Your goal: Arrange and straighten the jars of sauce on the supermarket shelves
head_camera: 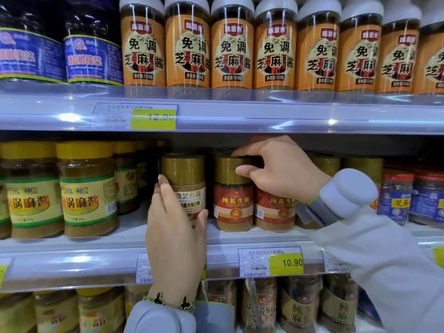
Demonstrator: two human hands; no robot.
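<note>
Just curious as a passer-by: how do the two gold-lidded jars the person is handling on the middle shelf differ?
The cream-label jar has a pale label; the red-label jar has a red one reading Peanut Butter. The left hand wraps the cream-label jar's body, while the right hand pinches the red-label jar by its lid. The cream-label jar's label is turned partly aside; the red-label jar's faces forward. Both stand upright with tall gold lids.

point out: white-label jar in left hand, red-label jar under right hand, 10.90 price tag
white-label jar (183, 170): head view, on the gold lid.
red-label jar (233, 206): head view, on the red label's front.
10.90 price tag (286, 263): head view, on its yellow price panel.
</note>
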